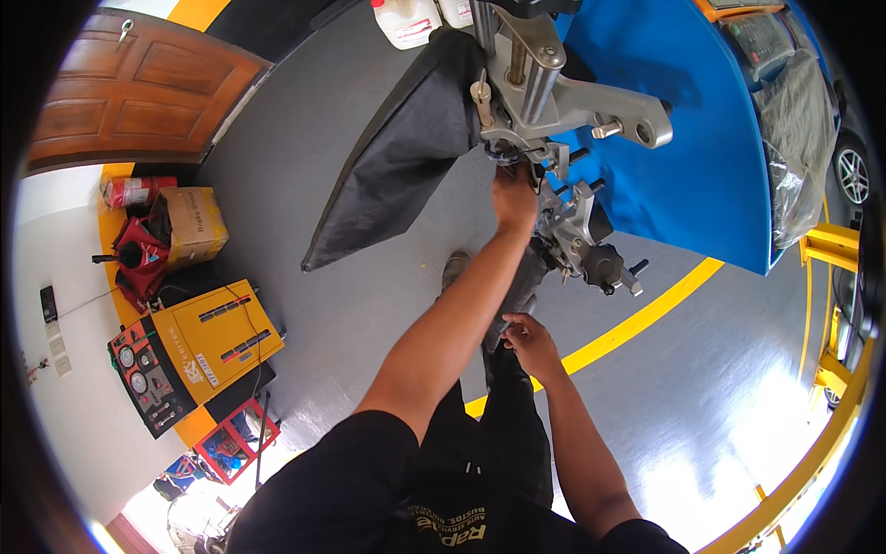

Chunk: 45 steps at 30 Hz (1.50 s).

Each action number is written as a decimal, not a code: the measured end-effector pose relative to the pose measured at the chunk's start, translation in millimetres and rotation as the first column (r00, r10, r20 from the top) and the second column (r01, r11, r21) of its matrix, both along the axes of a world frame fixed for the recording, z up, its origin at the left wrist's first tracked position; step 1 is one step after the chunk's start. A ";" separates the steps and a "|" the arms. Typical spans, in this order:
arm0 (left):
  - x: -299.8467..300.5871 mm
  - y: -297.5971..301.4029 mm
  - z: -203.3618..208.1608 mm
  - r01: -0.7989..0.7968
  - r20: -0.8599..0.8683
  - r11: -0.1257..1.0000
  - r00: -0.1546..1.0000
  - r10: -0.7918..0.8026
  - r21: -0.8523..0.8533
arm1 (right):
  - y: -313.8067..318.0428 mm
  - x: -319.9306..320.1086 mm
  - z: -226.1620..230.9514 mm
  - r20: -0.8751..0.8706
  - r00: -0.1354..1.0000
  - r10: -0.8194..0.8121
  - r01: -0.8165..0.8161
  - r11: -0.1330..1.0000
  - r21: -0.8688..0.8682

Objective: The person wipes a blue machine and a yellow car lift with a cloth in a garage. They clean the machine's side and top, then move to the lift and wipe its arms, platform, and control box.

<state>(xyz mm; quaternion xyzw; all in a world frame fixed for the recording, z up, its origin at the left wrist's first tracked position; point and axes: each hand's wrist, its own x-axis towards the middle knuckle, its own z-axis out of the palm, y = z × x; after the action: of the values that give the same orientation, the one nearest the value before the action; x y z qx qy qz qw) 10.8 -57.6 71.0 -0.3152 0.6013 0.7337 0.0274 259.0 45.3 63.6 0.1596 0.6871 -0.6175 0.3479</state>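
Note:
My left hand [515, 198] reaches up to the lower fittings of a grey metal clamp assembly [572, 102], its fingers closed at a dark part I cannot make out. Lower down and nearer my body, my right hand [532, 346] has its fingers curled beside a long dark piece [517, 291] hanging below the clamp. Whatever may be between those fingers is hidden. A second clamp [581, 231] with black knobs and pegs hangs just right of my left hand. To the left of the metalwork hangs a large black sheet-like cover [397, 157].
A blue panel [664, 138] stands behind the clamps at the right. At the left are a yellow machine with gauges [217, 337], a cardboard box [194, 226], a fire extinguisher [138, 191] and a brown door [138, 88]. White jugs [408, 23] stand at the far side.

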 end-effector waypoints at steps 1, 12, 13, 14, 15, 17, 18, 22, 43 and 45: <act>4.7 5.9 22.6 -0.109 0.032 0.966 0.994 0.104 0.234 | -2.3 -1.6 2.8 0.002 0.999 0.034 -0.034 0.999 0.011; 6.4 6.5 89.6 -0.057 0.023 0.300 0.993 0.117 0.952 | 5.9 -9.5 23.4 0.042 0.996 0.084 -0.086 0.995 0.051; 13.5 1.5 84.4 0.030 -0.052 0.212 0.994 0.098 0.977 | 7.3 -7.2 21.9 0.042 0.997 0.068 -0.069 0.997 0.037; 21.5 -3.1 79.8 0.117 -0.128 0.120 0.988 0.084 0.986 | 7.9 -4.0 20.9 0.041 0.998 0.052 -0.053 0.998 0.023; 29.2 -6.2 88.8 0.060 -0.073 0.312 0.997 0.029 0.948 | 10.7 -1.2 19.3 0.044 0.999 0.024 -0.025 1.000 0.011; 49.2 -19.8 116.4 -0.012 0.054 0.663 0.998 -0.043 0.749 | 17.8 -1.4 25.7 0.064 0.998 0.015 -0.018 0.999 0.035; 60.6 -31.5 113.3 -0.030 0.083 0.753 0.996 -0.033 0.658 | 20.3 -2.5 29.4 0.072 0.997 0.015 -0.018 0.999 0.043; 43.3 -58.1 96.3 0.069 0.001 0.968 0.997 -0.072 0.242 | 32.5 6.5 21.0 0.090 0.995 -0.030 0.029 0.999 0.017; 106.1 -50.3 174.4 0.598 0.016 0.665 0.749 -0.663 -0.448 | -10.9 -149.1 173.3 -0.330 0.919 -0.217 0.289 0.939 0.186; 126.4 -65.4 171.5 0.632 -0.101 0.703 0.716 -0.690 -0.326 | -15.8 -141.1 187.4 -0.319 0.920 -0.227 0.290 0.943 0.163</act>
<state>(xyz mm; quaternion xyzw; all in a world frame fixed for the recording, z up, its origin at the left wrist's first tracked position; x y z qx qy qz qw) 137.2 -123.0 242.5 0.0037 0.7671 0.6152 0.1819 118.0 29.5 251.0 0.1907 0.7646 -0.6001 0.1377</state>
